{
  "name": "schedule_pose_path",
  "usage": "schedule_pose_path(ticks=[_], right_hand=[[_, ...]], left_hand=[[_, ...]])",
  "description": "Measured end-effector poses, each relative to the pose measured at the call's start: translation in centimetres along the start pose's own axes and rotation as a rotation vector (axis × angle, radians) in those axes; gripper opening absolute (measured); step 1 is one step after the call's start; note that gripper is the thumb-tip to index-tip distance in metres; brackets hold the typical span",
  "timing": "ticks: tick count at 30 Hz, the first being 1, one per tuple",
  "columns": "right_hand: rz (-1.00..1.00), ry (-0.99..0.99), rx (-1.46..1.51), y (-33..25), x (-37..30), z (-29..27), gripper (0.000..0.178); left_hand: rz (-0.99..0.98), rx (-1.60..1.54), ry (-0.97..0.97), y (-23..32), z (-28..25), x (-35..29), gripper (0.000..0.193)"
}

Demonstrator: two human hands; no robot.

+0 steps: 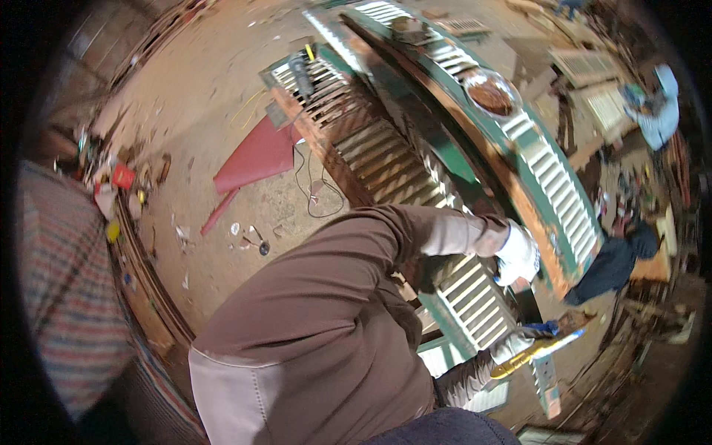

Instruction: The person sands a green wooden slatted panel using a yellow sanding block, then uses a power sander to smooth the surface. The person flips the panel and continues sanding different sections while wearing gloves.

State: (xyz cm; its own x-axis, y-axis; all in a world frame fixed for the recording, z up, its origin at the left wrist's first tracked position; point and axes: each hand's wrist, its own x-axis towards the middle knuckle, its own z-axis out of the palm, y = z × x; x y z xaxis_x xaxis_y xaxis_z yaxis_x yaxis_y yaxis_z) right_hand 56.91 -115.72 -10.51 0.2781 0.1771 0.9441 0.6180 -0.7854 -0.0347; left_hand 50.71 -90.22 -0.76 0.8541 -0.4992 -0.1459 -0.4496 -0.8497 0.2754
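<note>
My left hand (518,256), in a white glove, reaches across beside the end of a green louvred shutter (475,300). Its fingers are blurred and partly hidden, so its grip cannot be told. Lower down, my right hand (513,345), in a pale glove, is closed on a long yellow tool (540,354) with a bright tip pointing right. The exact kind of tool is unclear. Something blue shows just above that hand. Another green shutter with white slats (552,174) runs alongside, its wooden edge bare.
A round pan with brown contents (489,95) rests on the far shutter. A corded power tool (300,76) lies on the slats at the back. Red sheet material (256,157) and a black cord (320,211) are on the floor. Another person (658,110) is at the right.
</note>
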Motion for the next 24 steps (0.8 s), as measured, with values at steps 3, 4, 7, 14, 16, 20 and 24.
schedule_pose_path(ticks=[3,4,7,14,16,20,24], right_hand=[[-0.103,-0.048,-0.123,-1.0,3.3,1.6,0.043],[-0.063,-0.125,-0.13,-1.3,5.1,1.8,0.043],[-0.259,-0.286,-0.625,2.5,3.8,5.8,0.045],[0.012,-0.221,0.087,0.9,7.7,9.8,0.053],[-0.256,-0.148,-0.306,-1.6,8.9,10.9,0.053],[-0.556,-0.551,-0.411,-6.0,11.3,21.3,0.034],[-0.619,-0.989,0.258,-35.5,15.8,32.9,0.031]], left_hand=[[-0.092,0.011,0.195,-1.5,-0.1,-0.2,0.04],[-0.177,0.039,0.192,-1.2,-0.5,-0.2,0.046],[-0.245,0.206,0.397,-3.4,1.0,-2.2,0.063],[-0.483,0.428,0.862,-14.8,4.4,-17.1,0.084],[-0.55,0.416,0.71,-12.9,2.1,-17.2,0.08],[-0.519,0.328,0.686,-12.8,0.0,-16.1,0.074],[-0.494,0.263,0.801,-12.9,1.3,-19.1,0.068]])
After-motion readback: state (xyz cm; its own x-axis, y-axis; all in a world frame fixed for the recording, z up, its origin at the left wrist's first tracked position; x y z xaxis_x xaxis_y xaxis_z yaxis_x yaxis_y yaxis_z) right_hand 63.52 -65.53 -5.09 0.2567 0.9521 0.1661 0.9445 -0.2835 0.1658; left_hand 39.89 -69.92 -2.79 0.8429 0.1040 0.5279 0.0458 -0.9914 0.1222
